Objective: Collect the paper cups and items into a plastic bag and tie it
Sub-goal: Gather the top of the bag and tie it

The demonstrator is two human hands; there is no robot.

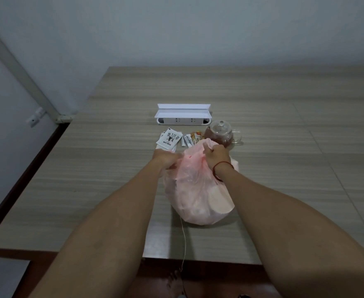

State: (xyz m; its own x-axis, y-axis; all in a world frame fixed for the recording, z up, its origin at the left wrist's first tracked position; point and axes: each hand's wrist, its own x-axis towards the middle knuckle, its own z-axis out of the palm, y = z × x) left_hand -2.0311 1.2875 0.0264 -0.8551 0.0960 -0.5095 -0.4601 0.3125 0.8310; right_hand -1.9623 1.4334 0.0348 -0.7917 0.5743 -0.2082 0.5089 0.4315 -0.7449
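Note:
A full pink plastic bag (198,198) sits on the wooden table (90,179) in front of me. Pale shapes show faintly through its thin skin; what they are I cannot tell. My left hand (166,159) grips the bag's left handle, pulled out to the left. My right hand (216,157) grips the right handle at the bag's top, with a red cord around that wrist. The two handles meet in a twisted bunch between my hands.
Behind the bag lie white tea sachets (169,139), several stick packets (190,139) and a glass teapot (220,134) with dark tea. A white open box (183,115) stands farther back. A thin string (184,239) hangs over the table's near edge. Wall at left.

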